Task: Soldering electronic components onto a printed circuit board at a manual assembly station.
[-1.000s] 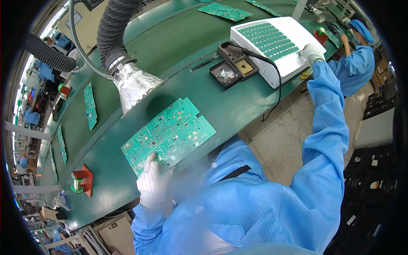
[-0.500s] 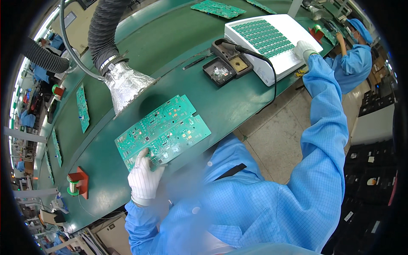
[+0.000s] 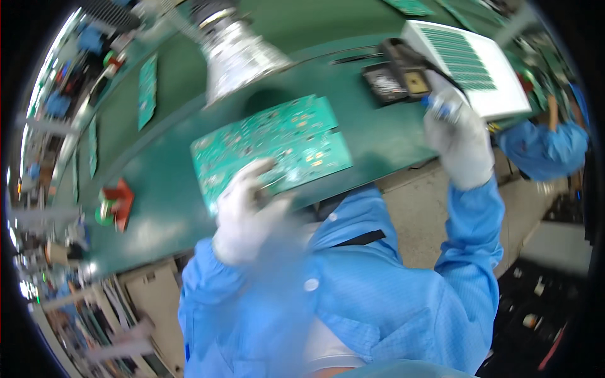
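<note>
A large green circuit board [image 3: 277, 142] lies on the green bench in front of me, carrying many small parts. My left hand [image 3: 249, 211], in a white glove, is over the board's near left edge. Its index finger and thumb are apart, with nothing plainly gripped; motion smears it. My right hand [image 3: 459, 142], also gloved in white, is raised beside the soldering iron stand [image 3: 413, 82]. Between its fingertips is a small blue and silvery piece [image 3: 443, 108], too blurred to name. A dark open tray of small shiny pieces [image 3: 386, 83] adjoins the stand.
A white tray [image 3: 513, 101] bears rows of small green boards [image 3: 457, 57]. A foil-wrapped fume duct [image 3: 242, 57] hangs behind the large board. A solder reel on a red holder [image 3: 115, 205] stands left. Further right a co-worker's blue sleeve [image 3: 551, 148] shows.
My right hand has come back from the white tray towards me, with a small blue and silvery piece in its fingers. My left hand has shifted at the board's edge. The view has swung.
</note>
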Tool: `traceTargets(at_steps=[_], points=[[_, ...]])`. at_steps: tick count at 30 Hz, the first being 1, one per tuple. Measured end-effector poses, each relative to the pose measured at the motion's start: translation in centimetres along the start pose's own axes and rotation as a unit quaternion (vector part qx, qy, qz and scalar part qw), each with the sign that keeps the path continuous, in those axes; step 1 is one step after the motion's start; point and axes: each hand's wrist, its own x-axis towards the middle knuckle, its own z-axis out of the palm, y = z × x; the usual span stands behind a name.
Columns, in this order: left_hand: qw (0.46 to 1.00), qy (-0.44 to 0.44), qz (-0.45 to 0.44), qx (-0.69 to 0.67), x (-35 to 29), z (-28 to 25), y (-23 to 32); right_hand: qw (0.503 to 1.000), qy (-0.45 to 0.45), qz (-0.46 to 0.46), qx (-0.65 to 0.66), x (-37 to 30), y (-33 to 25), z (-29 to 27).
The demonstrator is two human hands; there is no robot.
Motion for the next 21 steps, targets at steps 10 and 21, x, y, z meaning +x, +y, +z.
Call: traceTargets(at_steps=[10,21], points=[[0.997,0.055,0.042,-0.037,0.7,2.7,0.7,0.916,-0.137,0.205,0.316,-4.1,9.9,15.9],[0.995,0.066,-0.055,0.059,0.4,4.5,-1.3,0.922,-0.162,-0.235,-0.261,-0.7,6.6,15.3]])
